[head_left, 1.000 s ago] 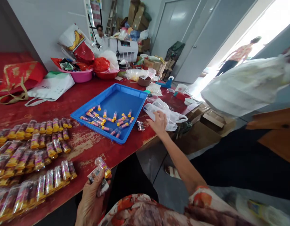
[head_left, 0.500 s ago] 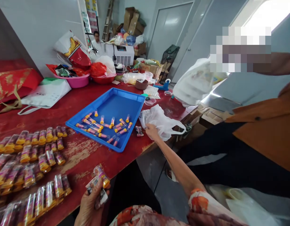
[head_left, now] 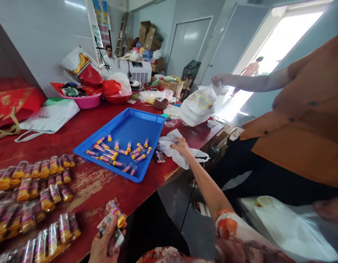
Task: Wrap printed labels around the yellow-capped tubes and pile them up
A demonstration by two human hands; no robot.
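Note:
My left hand (head_left: 107,237), low in the view, is closed around a small clear tube with a yellow cap (head_left: 116,213) and a printed packet (head_left: 106,223). My right hand (head_left: 181,147) rests on a crumpled white plastic bag (head_left: 169,144) at the table's edge, its fingers spread. Beside that bag lies a small dark packet (head_left: 160,156). Left of it, a blue tray (head_left: 122,113) holds several clear tubes with yellow caps. Rows of wrapped yellow-capped tubes (head_left: 26,190) lie on the red table (head_left: 94,182) at the left.
At the right, a person in an orange top (head_left: 300,120) holds up a full white bag (head_left: 199,106) over the table's far end. A pink basin (head_left: 88,101), a red basin (head_left: 116,98) and a brown bowl (head_left: 160,103) stand behind the tray. Cardboard boxes (head_left: 225,135) sit beyond the right edge.
The person's full white bag has moved left and lower, over the table. My right hand has shifted onto the crumpled bag and its fingers have spread. My left hand holds the same things.

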